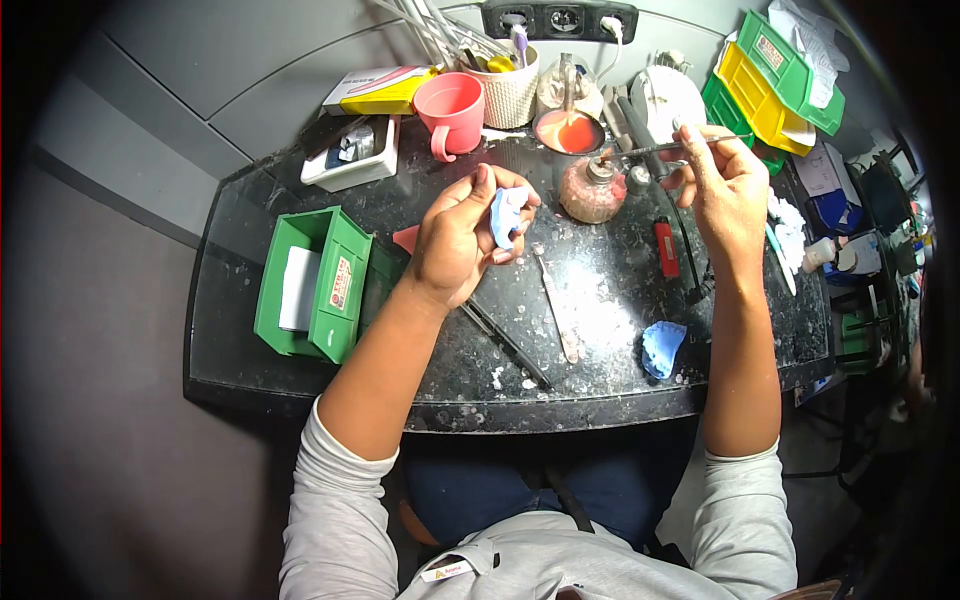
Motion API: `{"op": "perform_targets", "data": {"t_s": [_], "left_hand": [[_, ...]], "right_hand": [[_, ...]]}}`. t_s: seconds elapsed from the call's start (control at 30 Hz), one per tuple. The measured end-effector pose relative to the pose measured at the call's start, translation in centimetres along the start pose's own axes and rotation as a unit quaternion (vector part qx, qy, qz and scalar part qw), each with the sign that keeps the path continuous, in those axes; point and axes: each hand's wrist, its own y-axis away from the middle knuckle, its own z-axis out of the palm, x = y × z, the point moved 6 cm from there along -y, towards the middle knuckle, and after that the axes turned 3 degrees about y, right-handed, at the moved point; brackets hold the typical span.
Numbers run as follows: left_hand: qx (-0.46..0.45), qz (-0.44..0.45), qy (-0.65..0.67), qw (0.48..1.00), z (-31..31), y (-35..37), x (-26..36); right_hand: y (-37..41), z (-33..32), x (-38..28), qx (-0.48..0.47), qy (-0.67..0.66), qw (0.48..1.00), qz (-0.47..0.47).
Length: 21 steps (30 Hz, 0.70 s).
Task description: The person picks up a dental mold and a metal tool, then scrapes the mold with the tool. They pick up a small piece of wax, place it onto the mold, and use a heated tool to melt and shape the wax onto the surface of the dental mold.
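In my left hand [450, 235], closed, is a small blue dental cast [507, 215] with a whitish-pink patch on it, held up over the table. My right hand [725, 190] pinches a thin wax carving tool [650, 150]. Its tip reaches left, right at the top of a glass spirit burner [592, 192] with a metal neck. Behind the burner sits a dark-rimmed pan of reddish-orange wax [570, 132]. Another blue cast piece [663, 348] lies near the front edge, and a toothbrush [555, 305] lies between my forearms.
A green bin [345, 285] stands at the left, with a dark rod-like tool [510, 345] beside my left forearm. Farther back are a pink mug [450, 105] and a woven basket [510, 95]. A red lighter [666, 247] lies near my right wrist. Stacked bins [765, 85] stand back right.
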Motion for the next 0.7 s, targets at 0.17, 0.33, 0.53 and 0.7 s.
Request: {"op": "perform_targets", "data": {"t_s": [0.17,0.33,0.53,0.7], "left_hand": [[-0.007,-0.001,-0.007,1.0,0.05,0.05,0.17],[-0.012,-0.002,-0.014,1.0,0.15,0.05,0.16],[-0.005,0.0,-0.003,1.0,-0.1,0.02,0.1],[-0.01,-0.017,-0.005,1.0,-0.05,0.04,0.2]], "right_hand": [[-0.1,-0.19,0.14,-0.005,-0.022,1.0,-0.011],[-0.13,-0.37,0.0,-0.001,-0.01,1.0,-0.021],[0.0,-0.34,-0.23,0.003,-0.006,1.0,-0.015],[-0.17,-0.5,-0.11,0.001,-0.012,1.0,-0.023]]}}
